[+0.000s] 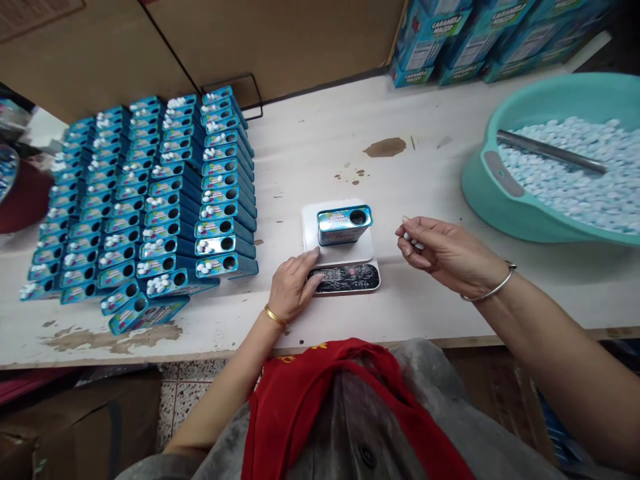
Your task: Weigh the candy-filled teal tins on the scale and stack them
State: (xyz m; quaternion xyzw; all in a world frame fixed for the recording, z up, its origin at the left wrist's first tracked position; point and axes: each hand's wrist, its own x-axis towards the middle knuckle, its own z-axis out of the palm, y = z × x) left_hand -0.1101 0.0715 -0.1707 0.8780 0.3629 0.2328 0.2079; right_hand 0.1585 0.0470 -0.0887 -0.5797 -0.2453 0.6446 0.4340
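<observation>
A blue candy tin (344,228) stands upright on the white platform of a digital kitchen scale (345,279), the round hole in its top uncovered. My left hand (293,285) lies at the scale's left side, fingers stretched out and touching its edge, with nothing held. To the right of the tin, above the table, my right hand (437,250) is closed around a few small white candies (416,244). The scale's display is lit, but its digits are hard to read.
Rows of blue tins (165,213) stand on the left, many with white candies on top. At right, a turquoise basin (530,220) holds white candies and a metal tube (553,152). Blue cartons (430,47) are stacked behind. A dark red bowl (23,200) sits far left.
</observation>
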